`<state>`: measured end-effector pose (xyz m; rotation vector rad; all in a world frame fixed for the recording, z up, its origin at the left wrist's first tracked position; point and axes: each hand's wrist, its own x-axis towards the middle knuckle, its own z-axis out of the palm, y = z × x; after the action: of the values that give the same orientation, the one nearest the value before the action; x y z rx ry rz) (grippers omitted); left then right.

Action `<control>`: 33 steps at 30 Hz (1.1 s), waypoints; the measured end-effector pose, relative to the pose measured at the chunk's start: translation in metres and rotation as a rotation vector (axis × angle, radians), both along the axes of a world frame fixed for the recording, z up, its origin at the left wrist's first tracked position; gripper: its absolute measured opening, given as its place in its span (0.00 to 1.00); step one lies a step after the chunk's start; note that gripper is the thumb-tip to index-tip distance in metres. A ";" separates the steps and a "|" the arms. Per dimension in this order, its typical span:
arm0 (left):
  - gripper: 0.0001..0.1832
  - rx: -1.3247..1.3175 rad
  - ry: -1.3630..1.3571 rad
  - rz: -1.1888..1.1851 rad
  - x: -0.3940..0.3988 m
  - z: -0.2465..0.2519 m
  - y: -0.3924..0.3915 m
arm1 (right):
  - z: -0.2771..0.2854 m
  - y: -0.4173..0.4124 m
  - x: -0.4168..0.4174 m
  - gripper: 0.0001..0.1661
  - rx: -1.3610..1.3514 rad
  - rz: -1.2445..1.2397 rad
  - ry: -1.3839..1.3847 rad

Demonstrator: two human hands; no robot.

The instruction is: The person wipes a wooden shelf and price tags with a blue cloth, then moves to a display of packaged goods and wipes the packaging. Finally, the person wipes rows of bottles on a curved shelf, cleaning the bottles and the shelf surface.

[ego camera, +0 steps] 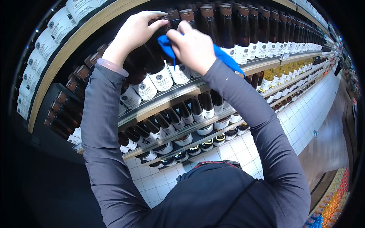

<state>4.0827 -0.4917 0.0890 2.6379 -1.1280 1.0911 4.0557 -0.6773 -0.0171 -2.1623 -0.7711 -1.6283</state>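
My left hand (134,35), with a pale bangle (112,67) at its wrist, reaches to the upper shelf. Its thumb and fingers close around the brown cap of a dark glass bottle in the front row. My right hand (194,47) is shut on a blue cloth (166,47), right beside that bottle's neck. One end of the cloth hangs past the wrist (229,58). Below the hands, dark bottles with white labels (159,78) stand at the shelf's front edge. The fingers partly hide the gripped cap, and the cloth covers part of the bottles behind it.
The wooden shelf edge (171,98) runs under the bottles. A higher shelf at left holds white-labelled containers (58,24). Lower shelves carry dark bottles (185,114), jars (194,149) and yellow oil bottles (269,77). White floor tiles (231,148) lie below. Colourful packages (328,208) stand at lower right.
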 end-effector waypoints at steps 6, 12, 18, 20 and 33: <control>0.19 -0.030 -0.011 0.022 0.008 -0.001 0.003 | -0.014 0.006 -0.020 0.10 -0.103 0.029 0.114; 0.20 -0.020 0.026 0.008 0.011 0.006 0.000 | -0.015 -0.001 -0.017 0.10 -0.119 -0.014 0.189; 0.28 -0.034 0.098 -0.043 0.006 -0.004 0.004 | 0.006 -0.039 -0.045 0.30 -0.034 0.209 0.769; 0.30 -0.025 0.069 0.066 0.007 -0.005 -0.007 | 0.012 -0.063 -0.030 0.28 0.079 0.131 0.730; 0.28 -0.083 0.084 0.136 0.002 -0.002 -0.022 | 0.030 -0.062 0.069 0.53 -0.004 -0.177 0.683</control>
<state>4.0842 -0.5136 0.0874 2.7009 -0.8793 1.0136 4.1243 -0.7397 0.0133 -2.5991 -0.3777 -0.8295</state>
